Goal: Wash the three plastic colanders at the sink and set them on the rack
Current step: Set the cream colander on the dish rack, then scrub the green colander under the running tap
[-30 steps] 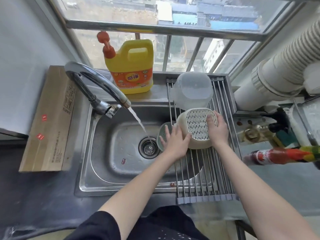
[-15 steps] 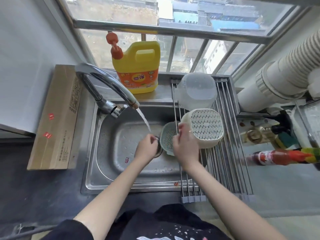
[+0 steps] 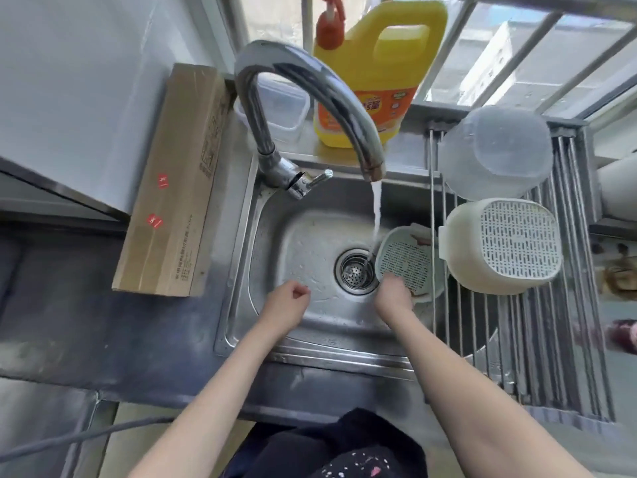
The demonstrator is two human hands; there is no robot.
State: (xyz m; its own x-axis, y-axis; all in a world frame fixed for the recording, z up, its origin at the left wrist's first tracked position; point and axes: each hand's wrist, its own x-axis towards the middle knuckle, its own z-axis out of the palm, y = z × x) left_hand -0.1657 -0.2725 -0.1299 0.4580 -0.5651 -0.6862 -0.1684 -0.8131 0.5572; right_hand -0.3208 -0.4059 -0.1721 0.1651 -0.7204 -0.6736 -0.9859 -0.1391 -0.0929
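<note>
The green colander (image 3: 406, 262) is held at its near rim by the right hand (image 3: 393, 298), fingers curled on the edge, tilted in the sink (image 3: 296, 236) just right of the drain (image 3: 355, 270); the tap stream (image 3: 375, 215) is met at its left rim. The left hand (image 3: 286, 303) is loosely curled, nothing held, well left of it. The white colander (image 3: 503, 244) and clear bowl (image 3: 496, 151) are set upside down on the rack (image 3: 568, 339). Nothing is seen inside either.
</note>
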